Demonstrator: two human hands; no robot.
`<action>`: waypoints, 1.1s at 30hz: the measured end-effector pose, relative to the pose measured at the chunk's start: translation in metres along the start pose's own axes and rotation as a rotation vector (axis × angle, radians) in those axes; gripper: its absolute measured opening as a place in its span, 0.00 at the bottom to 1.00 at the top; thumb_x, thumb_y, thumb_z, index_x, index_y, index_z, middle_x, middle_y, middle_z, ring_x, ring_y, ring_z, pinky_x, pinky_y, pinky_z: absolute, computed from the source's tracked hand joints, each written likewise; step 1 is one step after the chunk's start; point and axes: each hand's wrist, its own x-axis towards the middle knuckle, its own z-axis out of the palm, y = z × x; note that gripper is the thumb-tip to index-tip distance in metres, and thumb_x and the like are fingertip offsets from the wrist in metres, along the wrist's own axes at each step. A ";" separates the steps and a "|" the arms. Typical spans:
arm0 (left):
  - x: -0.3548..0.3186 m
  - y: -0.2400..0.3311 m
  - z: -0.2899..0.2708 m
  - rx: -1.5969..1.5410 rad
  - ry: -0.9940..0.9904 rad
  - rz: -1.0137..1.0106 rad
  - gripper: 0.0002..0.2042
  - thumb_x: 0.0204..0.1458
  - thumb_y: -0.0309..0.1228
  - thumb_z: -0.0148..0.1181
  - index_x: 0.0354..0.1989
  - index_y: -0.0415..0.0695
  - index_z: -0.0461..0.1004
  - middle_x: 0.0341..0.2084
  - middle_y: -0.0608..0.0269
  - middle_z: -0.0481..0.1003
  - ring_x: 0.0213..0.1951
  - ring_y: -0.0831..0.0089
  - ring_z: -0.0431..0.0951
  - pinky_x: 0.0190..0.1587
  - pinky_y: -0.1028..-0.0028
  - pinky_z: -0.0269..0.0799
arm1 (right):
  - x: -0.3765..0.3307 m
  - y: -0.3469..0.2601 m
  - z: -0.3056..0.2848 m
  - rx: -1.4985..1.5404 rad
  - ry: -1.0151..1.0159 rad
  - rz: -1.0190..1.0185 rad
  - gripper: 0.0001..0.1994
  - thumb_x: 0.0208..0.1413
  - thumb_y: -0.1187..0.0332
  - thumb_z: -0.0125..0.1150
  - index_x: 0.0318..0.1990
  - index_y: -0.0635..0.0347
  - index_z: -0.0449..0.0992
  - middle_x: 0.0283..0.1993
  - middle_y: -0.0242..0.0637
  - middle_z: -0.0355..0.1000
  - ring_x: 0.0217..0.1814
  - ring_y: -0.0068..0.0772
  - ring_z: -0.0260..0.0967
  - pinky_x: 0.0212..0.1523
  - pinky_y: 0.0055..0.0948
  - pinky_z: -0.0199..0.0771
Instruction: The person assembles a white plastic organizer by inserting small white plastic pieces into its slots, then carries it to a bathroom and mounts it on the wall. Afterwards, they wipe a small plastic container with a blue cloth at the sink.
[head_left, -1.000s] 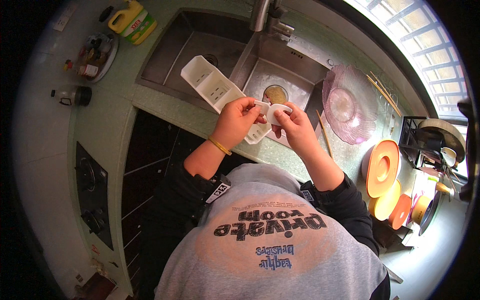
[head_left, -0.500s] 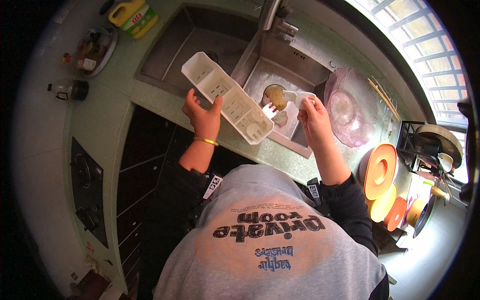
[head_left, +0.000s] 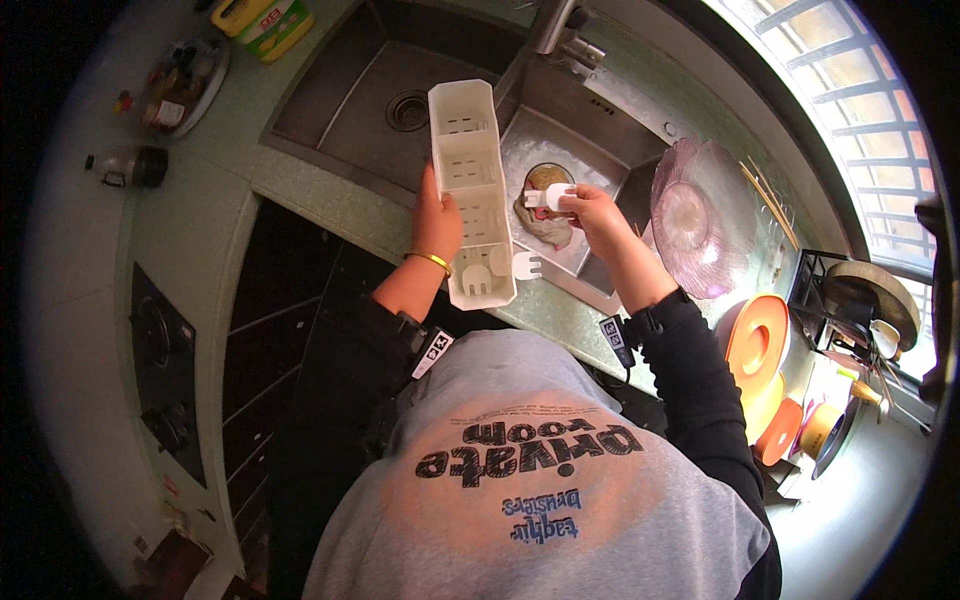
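L head cam, fisheye, looks dn on nearby sink (head_left: 368, 100).

The left hand (head_left: 436, 228) points forward in a grip, partly hidden, while the right hand (head_left: 600, 218) angles inward, thumb and fingers pinched together.

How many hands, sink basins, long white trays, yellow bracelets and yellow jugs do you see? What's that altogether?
Hands: 2 (left hand, right hand)
Sink basins: 2 (left basin, right basin)
White tray: 1
Yellow bracelet: 1
Yellow jug: 1
Total: 7
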 end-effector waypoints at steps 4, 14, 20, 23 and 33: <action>-0.004 0.000 0.004 0.009 0.042 -0.034 0.27 0.50 0.16 0.40 0.62 0.43 0.52 0.52 0.42 0.65 0.53 0.49 0.67 0.53 0.62 0.64 | 0.014 0.015 0.012 -0.110 -0.066 0.130 0.09 0.47 0.71 0.58 0.37 0.63 0.76 0.24 0.27 0.67 0.26 0.21 0.60 0.27 0.25 0.61; -0.009 0.007 0.005 0.018 0.077 0.122 0.28 0.49 0.14 0.38 0.62 0.41 0.51 0.55 0.41 0.59 0.57 0.49 0.62 0.57 0.62 0.59 | 0.014 0.021 0.031 0.061 -0.186 0.155 0.06 0.51 0.71 0.57 0.36 0.59 0.74 0.25 0.26 0.68 0.22 0.18 0.61 0.21 0.21 0.57; -0.009 0.008 0.005 0.030 0.108 0.114 0.28 0.50 0.15 0.39 0.62 0.40 0.51 0.54 0.40 0.59 0.56 0.47 0.62 0.58 0.62 0.58 | 0.018 0.024 0.030 0.114 -0.147 0.115 0.06 0.52 0.72 0.55 0.38 0.60 0.73 0.30 0.27 0.70 0.26 0.18 0.62 0.27 0.19 0.60; -0.008 0.008 0.005 0.019 0.093 0.118 0.27 0.50 0.15 0.39 0.62 0.41 0.51 0.55 0.40 0.59 0.56 0.47 0.62 0.58 0.62 0.58 | 0.019 0.028 0.027 0.105 -0.115 0.087 0.07 0.51 0.72 0.55 0.38 0.58 0.73 0.27 0.26 0.69 0.25 0.17 0.60 0.25 0.19 0.57; -0.008 0.008 0.006 0.030 0.085 0.100 0.28 0.49 0.15 0.40 0.62 0.40 0.50 0.54 0.40 0.59 0.56 0.48 0.61 0.58 0.63 0.59 | 0.017 0.035 0.020 0.133 -0.176 0.151 0.07 0.54 0.73 0.54 0.40 0.63 0.72 0.33 0.30 0.72 0.27 0.19 0.62 0.29 0.21 0.61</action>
